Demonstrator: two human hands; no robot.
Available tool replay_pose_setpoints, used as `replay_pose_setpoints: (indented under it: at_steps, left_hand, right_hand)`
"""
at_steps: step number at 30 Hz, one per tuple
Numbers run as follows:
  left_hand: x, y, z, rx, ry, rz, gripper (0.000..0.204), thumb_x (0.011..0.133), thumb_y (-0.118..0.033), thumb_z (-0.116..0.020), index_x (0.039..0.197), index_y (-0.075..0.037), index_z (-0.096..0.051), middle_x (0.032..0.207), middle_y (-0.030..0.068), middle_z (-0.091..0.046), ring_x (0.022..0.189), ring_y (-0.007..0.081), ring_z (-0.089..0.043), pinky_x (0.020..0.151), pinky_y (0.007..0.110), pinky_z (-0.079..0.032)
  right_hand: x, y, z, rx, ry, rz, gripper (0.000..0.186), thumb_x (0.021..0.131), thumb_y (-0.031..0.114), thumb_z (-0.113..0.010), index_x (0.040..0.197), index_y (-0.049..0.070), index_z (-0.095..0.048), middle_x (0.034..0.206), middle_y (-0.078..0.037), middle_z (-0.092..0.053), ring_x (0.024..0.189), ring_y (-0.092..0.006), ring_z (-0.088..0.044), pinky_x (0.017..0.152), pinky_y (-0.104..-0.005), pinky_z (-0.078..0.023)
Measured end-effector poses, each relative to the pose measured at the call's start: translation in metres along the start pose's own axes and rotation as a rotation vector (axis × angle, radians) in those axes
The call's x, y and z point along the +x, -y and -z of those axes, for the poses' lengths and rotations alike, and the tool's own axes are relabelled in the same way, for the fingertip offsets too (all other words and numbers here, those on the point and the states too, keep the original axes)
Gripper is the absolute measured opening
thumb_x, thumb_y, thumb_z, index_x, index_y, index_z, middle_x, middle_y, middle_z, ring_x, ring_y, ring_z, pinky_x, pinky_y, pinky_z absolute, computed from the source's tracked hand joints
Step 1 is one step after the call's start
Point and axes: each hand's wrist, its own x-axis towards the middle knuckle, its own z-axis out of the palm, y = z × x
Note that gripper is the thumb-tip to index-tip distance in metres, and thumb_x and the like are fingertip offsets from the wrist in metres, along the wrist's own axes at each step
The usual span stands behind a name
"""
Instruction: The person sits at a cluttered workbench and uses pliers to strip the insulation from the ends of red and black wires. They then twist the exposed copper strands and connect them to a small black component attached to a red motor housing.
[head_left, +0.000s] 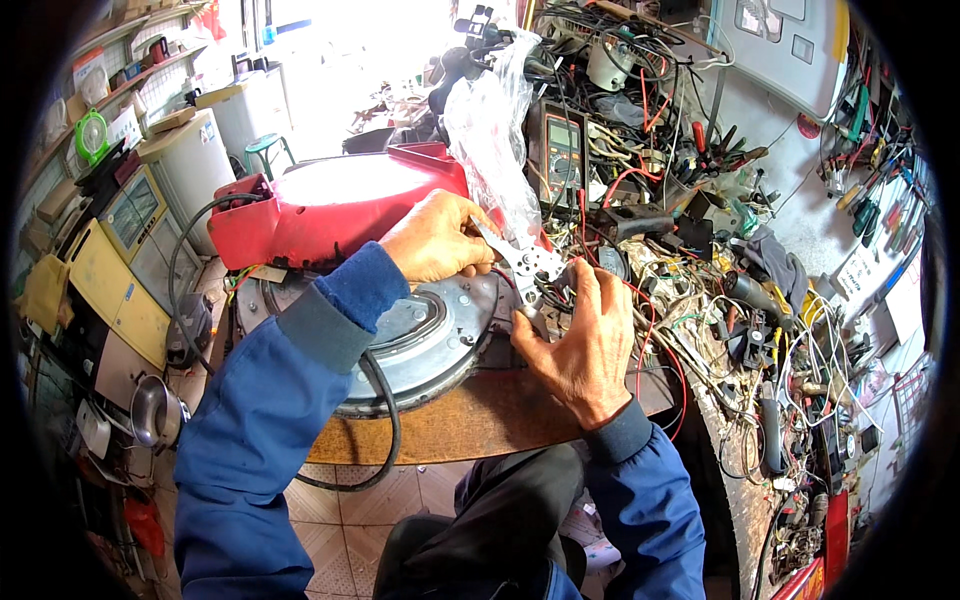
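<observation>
A silver plier-like tool (526,262) with round holes in its flat metal head is between my two hands, above the workbench. My left hand (440,238) is closed, its fingertips pinching at the tool's upper left arm. My right hand (588,345) curls around the tool's right side, thumb by its lower arm; the fingers partly hide what they grip. Below my left hand lies a round grey metal base (420,330) with a raised ring. Behind it sits a red plastic housing (330,215) with a black cable (394,420) looping down over the bench edge.
A multimeter (562,150) stands beyond my right hand, beside a clear plastic bag (490,130). Tangled wires and tools (740,300) cover the right side. The wooden bench edge (450,435) runs in front of my knees. Appliances and a metal pot (155,412) stand at left.
</observation>
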Motion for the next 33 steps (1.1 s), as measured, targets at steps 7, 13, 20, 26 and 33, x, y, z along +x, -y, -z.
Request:
replay_pose_setpoints:
  at_steps: [7,13,20,26,33]
  left_hand:
    - [-0.001,0.001,0.002,0.01,0.057,-0.076,0.026,0.089,0.002,-0.077,0.113,0.005,-0.069,0.086,0.0095,-0.073,0.073,0.0118,-0.068,0.065,0.025,-0.055]
    - [0.002,0.008,0.003,-0.033,0.095,-0.139,0.023,0.089,0.001,-0.078,0.11,0.005,-0.07,0.089,0.007,-0.073,0.077,0.0107,-0.067,0.069,0.025,-0.055]
    - [0.0,0.008,0.003,-0.09,0.128,-0.165,0.02,0.089,0.0,-0.078,0.107,0.003,-0.071,0.089,0.0056,-0.073,0.077,0.0106,-0.066,0.071,0.025,-0.055]
    - [-0.001,0.007,0.005,-0.162,0.158,-0.188,0.018,0.089,-0.003,-0.078,0.105,0.003,-0.072,0.09,0.0063,-0.074,0.076,0.0108,-0.065,0.07,0.026,-0.055]
    - [0.001,0.01,0.009,-0.067,0.155,-0.153,0.021,0.09,-0.008,-0.081,0.106,0.003,-0.071,0.096,0.007,-0.074,0.081,0.0116,-0.067,0.073,0.027,-0.055]
  right_hand:
    - [0.0,-0.004,-0.002,0.068,0.047,-0.02,0.081,0.073,0.035,-0.087,0.134,-0.006,-0.054,0.115,-0.025,-0.058,0.104,-0.0405,-0.056,0.09,-0.05,-0.049]
    - [-0.002,-0.003,0.0,0.13,0.101,-0.077,0.079,0.074,0.035,-0.087,0.134,-0.005,-0.055,0.114,-0.025,-0.058,0.104,-0.0402,-0.056,0.09,-0.049,-0.049]
    - [-0.005,-0.008,-0.001,0.142,0.083,-0.041,0.08,0.075,0.035,-0.087,0.135,-0.008,-0.055,0.11,-0.024,-0.059,0.102,-0.0399,-0.058,0.087,-0.0487,-0.05]
    - [-0.006,-0.013,-0.002,0.246,0.08,-0.052,0.075,0.077,0.03,-0.087,0.134,-0.008,-0.058,0.104,-0.022,-0.058,0.096,-0.0384,-0.059,0.082,-0.0468,-0.051]
    - [-0.006,-0.013,0.002,0.237,0.099,-0.075,0.074,0.076,0.026,-0.088,0.135,-0.006,-0.058,0.101,-0.021,-0.057,0.094,-0.0362,-0.06,0.078,-0.0468,-0.052]
